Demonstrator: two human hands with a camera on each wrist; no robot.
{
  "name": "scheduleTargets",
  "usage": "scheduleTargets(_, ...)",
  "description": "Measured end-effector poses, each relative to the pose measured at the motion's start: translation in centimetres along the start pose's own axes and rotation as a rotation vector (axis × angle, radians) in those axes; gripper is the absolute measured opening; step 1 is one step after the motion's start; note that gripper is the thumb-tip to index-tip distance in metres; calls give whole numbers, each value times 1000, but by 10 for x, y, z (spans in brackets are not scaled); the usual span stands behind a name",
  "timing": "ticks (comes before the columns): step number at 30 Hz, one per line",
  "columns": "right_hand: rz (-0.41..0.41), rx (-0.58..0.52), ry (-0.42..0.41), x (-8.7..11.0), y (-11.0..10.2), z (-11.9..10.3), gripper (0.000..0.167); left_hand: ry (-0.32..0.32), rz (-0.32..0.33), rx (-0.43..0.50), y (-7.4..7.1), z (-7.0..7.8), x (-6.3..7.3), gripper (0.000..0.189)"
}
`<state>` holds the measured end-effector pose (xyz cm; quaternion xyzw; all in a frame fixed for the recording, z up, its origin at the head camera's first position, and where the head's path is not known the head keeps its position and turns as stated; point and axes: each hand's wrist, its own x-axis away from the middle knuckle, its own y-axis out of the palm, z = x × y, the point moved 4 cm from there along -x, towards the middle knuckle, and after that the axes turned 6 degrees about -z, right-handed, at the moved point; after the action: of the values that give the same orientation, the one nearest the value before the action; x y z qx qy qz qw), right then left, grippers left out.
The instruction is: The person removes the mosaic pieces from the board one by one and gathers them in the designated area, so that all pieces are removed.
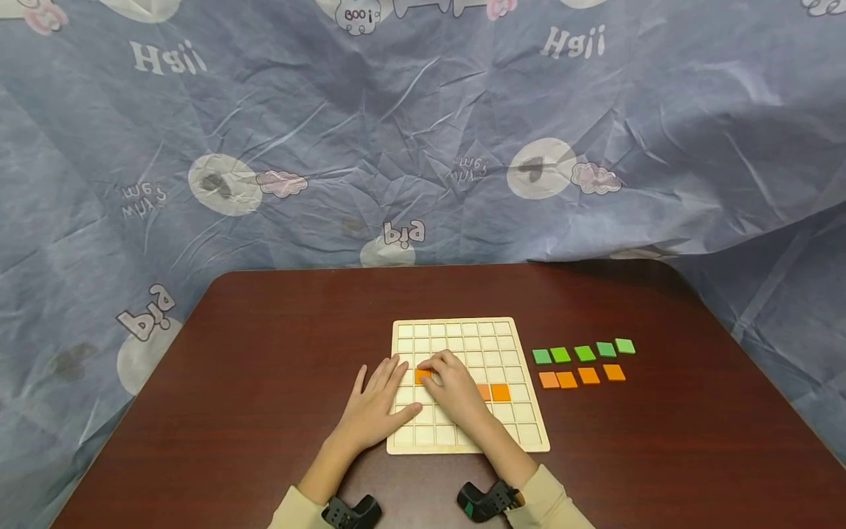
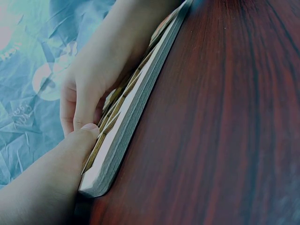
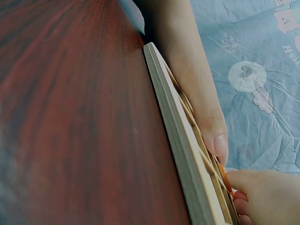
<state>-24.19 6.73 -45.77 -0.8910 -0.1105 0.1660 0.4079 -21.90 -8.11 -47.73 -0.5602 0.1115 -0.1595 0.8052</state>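
A pale wooden grid board (image 1: 436, 449) lies flat on the table. My left hand (image 1: 371, 413) rests on its left side, fingers extended and thumb reaching over the lower cells. With thumb and fingers my right hand (image 1: 457, 391) pinches an orange square tile (image 1: 421, 378) at a cell in the left part of the grid. In the right wrist view this tile (image 3: 226, 179) stands tilted at the board's surface, partly hidden by the fingers. Right of my right hand, a bright orange tile (image 1: 501, 392) and a lighter orange tile (image 1: 485, 393) sit in neighbouring cells, the lighter one partly covered.
To the board's right, several green tiles (image 1: 584, 354) form a loose row, with several orange tiles (image 1: 588, 376) in a row nearer me. The dark reddish wooden table (image 1: 297, 330) extends around the board. Behind it hangs a blue-grey printed cloth (image 1: 396, 110).
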Motion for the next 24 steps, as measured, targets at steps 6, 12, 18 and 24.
scheduleTargets(6,-8,-12,21,-2,-2,-1,17,-1,-2,-2,-1,0,-1,77)
scheduleTargets(12,-11,-33,33,-3,-3,-1,16,-1,-1,-6,-1,-1,-3,78)
scheduleTargets(18,-2,-49,20,-2,-4,-1,14,-3,-8,9,-1,-1,-2,77)
scheduleTargets(24,8,-39,4,-1,-3,-1,12,-3,-14,22,-1,1,0,77)
